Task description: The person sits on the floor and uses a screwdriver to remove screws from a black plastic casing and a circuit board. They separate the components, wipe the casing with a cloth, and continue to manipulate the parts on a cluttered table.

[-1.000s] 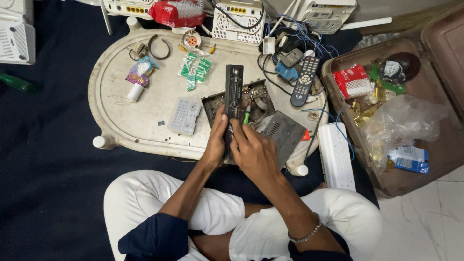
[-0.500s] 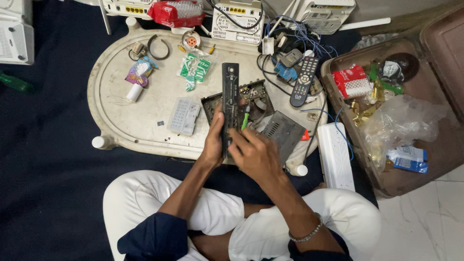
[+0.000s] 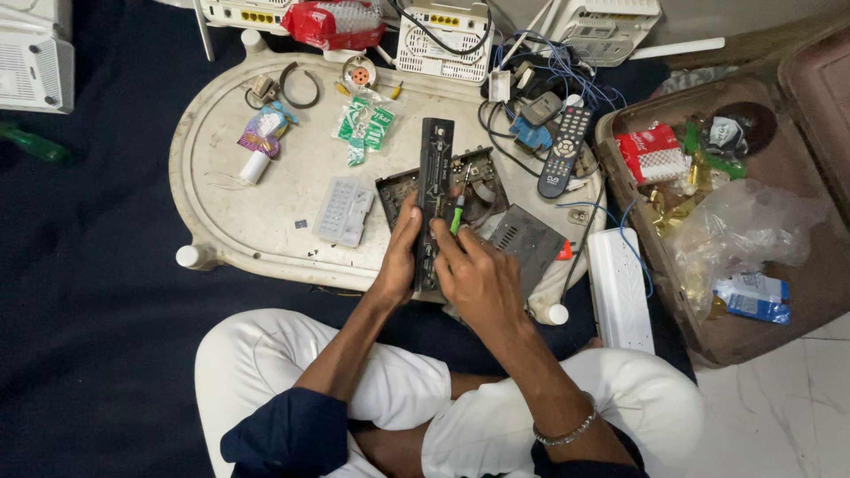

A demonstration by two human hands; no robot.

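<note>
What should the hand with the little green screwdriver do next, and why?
Probably press the green-handled screwdriver tip down onto the long black remote casing. The right hand already holds it over the casing, and the left hand grips the casing's side.

Outfit-wise it's pretty simple: white trousers [image 3: 372, 389], kind of loose and a bit creased around the knees, covering both legs all the way across the bottom of the shot. Up top there's a dark navy shirt with the sleeve [image 3: 283, 434] pushed up past the elbow on the left arm, so the forearms are bare. You can just catch another bit of the same navy fabric at the bottom edge by the right arm. Only jewellery I can spot is a thin silver chain bracelet [image 3: 567, 432] on the right wrist. No watch, no rings that I can make out.
</note>
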